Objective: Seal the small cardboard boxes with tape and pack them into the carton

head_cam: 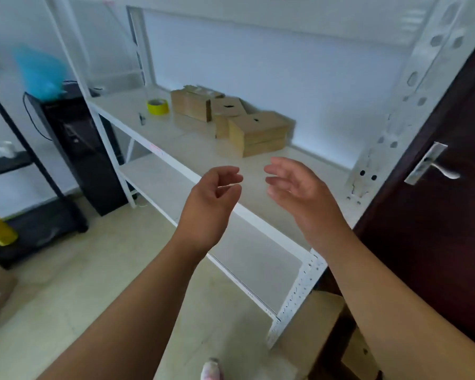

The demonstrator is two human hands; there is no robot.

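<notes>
Head view: left hand [213, 200] and right hand [299, 189] raised, empty, fingers loosely curled.

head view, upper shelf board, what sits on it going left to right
small dark object → yellow tape roll → leftmost cardboard box → middle cardboard box → rightmost cardboard box, which is the nearest one to the two empty hands.
</notes>
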